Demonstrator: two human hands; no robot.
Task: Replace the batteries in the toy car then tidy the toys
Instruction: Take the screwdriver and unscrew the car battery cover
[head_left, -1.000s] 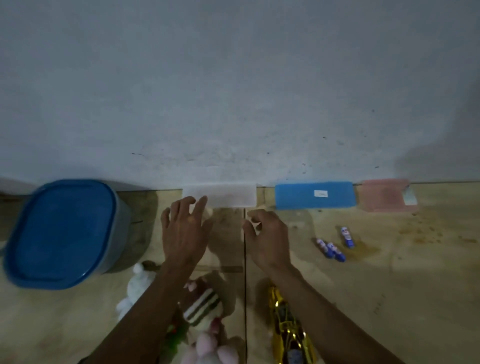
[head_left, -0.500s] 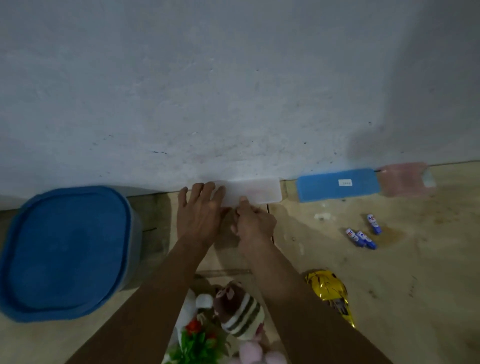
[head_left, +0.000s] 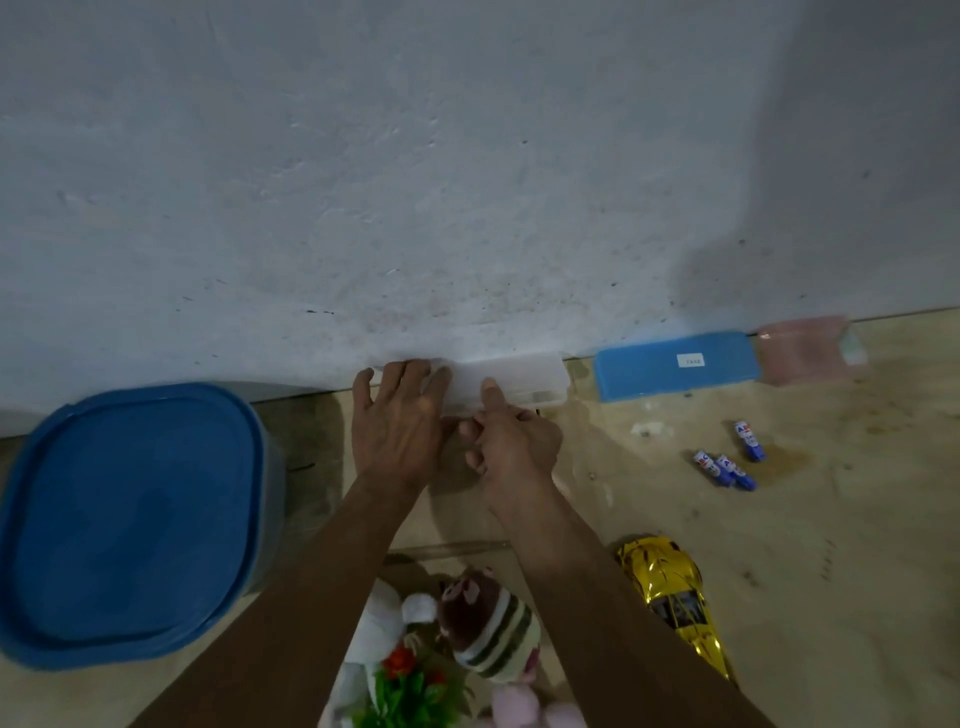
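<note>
A translucent white box (head_left: 519, 376) lies on the floor against the wall. My left hand (head_left: 397, 421) lies flat on its left end with fingers straight. My right hand (head_left: 511, 441) is at the box's front edge, thumb on the lid and the other fingers curled under, pinching it. The gold and yellow toy car (head_left: 670, 592) rests on the floor at the lower right, beside my right forearm. Three blue batteries (head_left: 727, 460) lie loose to the right of my hands.
A large tub with a blue lid (head_left: 119, 519) stands at the left. A blue box (head_left: 675, 364) and a pink box (head_left: 805, 348) line the wall at the right. Plush toys (head_left: 483, 618) and a plastic plant (head_left: 410, 686) sit between my forearms. A small white piece (head_left: 647, 428) lies near the batteries.
Both hands have reached forward from the floor onto the white box. The left hand now covers its left end and the right hand has closed on its front edge.
</note>
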